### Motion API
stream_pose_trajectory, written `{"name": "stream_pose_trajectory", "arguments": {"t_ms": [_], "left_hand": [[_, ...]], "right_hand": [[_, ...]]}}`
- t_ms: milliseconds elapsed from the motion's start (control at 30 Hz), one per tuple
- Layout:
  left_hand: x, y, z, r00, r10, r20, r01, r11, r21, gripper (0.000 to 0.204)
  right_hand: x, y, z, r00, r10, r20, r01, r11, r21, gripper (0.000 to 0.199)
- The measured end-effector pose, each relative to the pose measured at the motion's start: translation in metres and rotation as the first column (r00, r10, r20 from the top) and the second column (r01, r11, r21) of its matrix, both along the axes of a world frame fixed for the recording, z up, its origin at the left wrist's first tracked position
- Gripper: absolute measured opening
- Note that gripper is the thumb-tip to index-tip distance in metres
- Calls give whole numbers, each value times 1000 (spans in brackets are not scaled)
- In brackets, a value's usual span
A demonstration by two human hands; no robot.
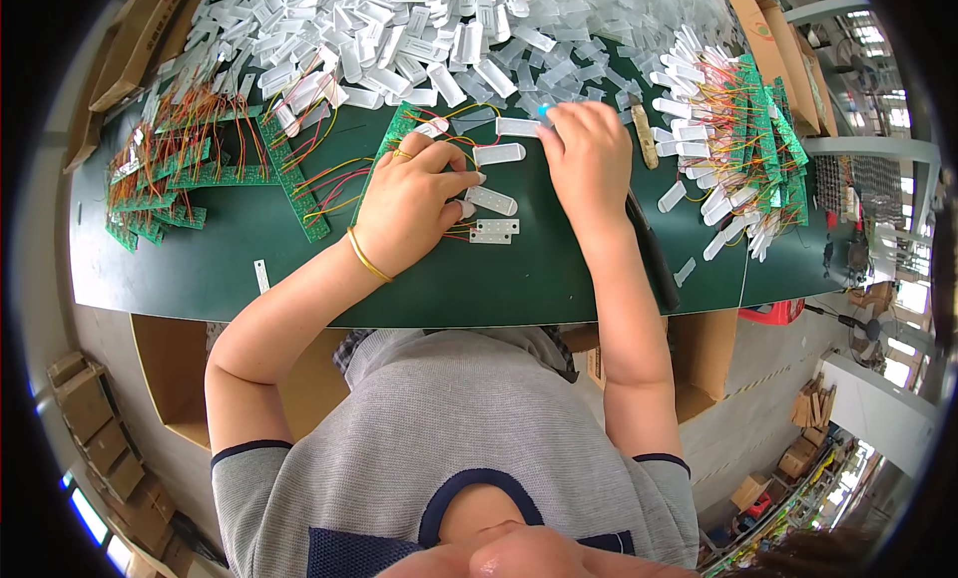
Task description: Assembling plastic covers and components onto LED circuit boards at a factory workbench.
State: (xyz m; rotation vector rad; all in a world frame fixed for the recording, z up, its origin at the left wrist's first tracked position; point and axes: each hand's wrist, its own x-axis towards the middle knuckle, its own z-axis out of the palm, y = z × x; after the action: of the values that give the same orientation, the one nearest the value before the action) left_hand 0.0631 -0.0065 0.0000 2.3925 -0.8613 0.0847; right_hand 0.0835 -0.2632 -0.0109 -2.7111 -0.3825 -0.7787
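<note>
My left hand (409, 194) is bent over a long green circuit board (392, 144), its fingers curled and drawn together among red and yellow wires; what they grip is hidden. My right hand (589, 159) has its fingers closed at the right end of a white plastic case (516, 127). Something small and blue (544, 110) shows at its fingertips. Between the hands lie a white rounded case (499, 154), another case with a dotted face (491, 199), and small white perforated boards (494, 231) with wires attached.
A big heap of white plastic cases (389, 39) and translucent covers (639, 19) fills the far side. Wired green boards (180, 169) pile up at left; more boards with white cases (748, 149) stand at right. A worn knife-like tool (644, 134) and a black rod (654, 254) lie beside my right arm.
</note>
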Motion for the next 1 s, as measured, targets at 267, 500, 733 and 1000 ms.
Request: {"name": "stream_pose_trajectory", "arguments": {"t_ms": [267,500,733,1000], "left_hand": [[-1,2,-1,1000,2,17,-2,1000,-12,39],[-1,2,-3,1000,1,9,-1,1000,-11,40],[-3,2,-2,998,39,-51,-39,999,5,43],[-2,2,-4,997,52,-61,-52,999,4,49]], "right_hand": [[-10,-10,-7,999,37,-38,-37,999,-5,17],[15,-14,-11,998,60,-2,-60,997,-53,17],[-31,4,14,980,191,-57,-187,980,73,14],[-59,21,14,914,360,-188,-347,933,98,9]]}}
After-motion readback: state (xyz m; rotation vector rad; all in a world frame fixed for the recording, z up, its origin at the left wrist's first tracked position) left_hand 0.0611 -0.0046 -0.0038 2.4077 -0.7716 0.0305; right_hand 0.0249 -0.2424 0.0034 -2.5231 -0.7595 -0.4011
